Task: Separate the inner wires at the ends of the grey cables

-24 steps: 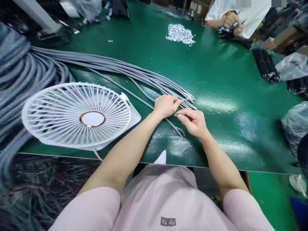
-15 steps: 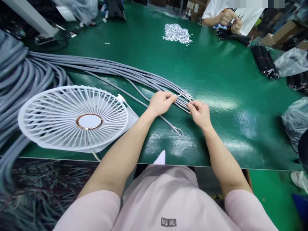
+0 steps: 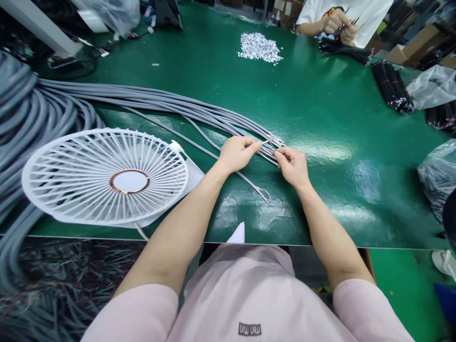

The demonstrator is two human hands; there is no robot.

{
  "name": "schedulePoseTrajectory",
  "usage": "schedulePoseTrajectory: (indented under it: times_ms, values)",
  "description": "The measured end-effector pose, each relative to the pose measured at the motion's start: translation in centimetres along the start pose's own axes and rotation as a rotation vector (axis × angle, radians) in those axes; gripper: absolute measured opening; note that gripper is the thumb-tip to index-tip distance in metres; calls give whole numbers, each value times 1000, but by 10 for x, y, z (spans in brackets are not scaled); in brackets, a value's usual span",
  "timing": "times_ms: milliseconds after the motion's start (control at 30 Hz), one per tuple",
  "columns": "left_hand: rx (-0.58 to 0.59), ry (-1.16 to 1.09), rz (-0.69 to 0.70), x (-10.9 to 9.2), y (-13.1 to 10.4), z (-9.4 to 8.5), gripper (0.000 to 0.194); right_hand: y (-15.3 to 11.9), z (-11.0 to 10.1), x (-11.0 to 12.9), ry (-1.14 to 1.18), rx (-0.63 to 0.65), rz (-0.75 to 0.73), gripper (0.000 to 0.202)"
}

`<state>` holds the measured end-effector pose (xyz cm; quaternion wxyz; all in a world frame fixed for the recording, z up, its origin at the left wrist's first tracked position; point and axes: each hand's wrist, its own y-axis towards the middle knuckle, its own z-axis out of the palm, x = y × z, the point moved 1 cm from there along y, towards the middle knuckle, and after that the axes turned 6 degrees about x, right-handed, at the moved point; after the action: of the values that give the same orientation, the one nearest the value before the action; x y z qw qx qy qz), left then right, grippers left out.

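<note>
My left hand (image 3: pixel 239 153) is closed on the end of a grey cable, whose stripped tip sticks out past the thumb and forefinger. My right hand (image 3: pixel 292 165) pinches at thin strands near that tip; the strands are too fine to make out well. Under both hands runs a bundle of grey cables (image 3: pixel 199 105), their stripped ends (image 3: pixel 276 140) lying just beyond my fingers. Nearer to me, one separate cable end (image 3: pixel 261 192) lies on the green table (image 3: pixel 320 204) with its fine wires splayed out.
A white fan (image 3: pixel 107 178) stands left of my left forearm, beside a big coil of grey cable (image 3: pixel 46 109). Silvery scraps (image 3: pixel 260 47) are heaped at the back. Across the table a co-worker's hands (image 3: pixel 340 26) work above black cable bundles (image 3: pixel 390 85). Plastic bags (image 3: pixel 440 171) sit at right.
My right hand has shifted slightly left, closer to my left hand and the cable tip. My left hand stays almost where it was. The whole view has moved slightly.
</note>
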<state>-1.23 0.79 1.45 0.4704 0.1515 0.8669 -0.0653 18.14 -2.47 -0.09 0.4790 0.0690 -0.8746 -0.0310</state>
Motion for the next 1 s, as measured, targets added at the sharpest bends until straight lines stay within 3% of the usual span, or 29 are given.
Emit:
schedulePoseTrajectory:
  times_ms: [167, 333, 400, 567, 633, 867, 1000]
  values:
    - [46, 109, -21, 0, 0, 6, 42, 0, 4, 5, 16, -24, -29, 22]
    - [48, 338, -111, 6, 5, 21, 42, -23, 9, 43, 85, 201, -374, 21]
    - [84, 306, -89, 7, 6, 22, 44, -30, 6, 48, 60, 203, -432, 21]
    - [164, 112, -14, 1, 2, 11, 46, -21, -21, 21, -134, -89, -245, 22]
    - [166, 112, 21, -3, 0, 9, 43, -16, -32, 12, -219, -140, -197, 21]
    - [61, 183, 126, -2, 2, 16, 33, -16, -44, 14, -447, 4, -97, 23]
    - [22, 213, 140, 1, 2, 17, 32, -16, -44, 13, -475, 26, -64, 23]
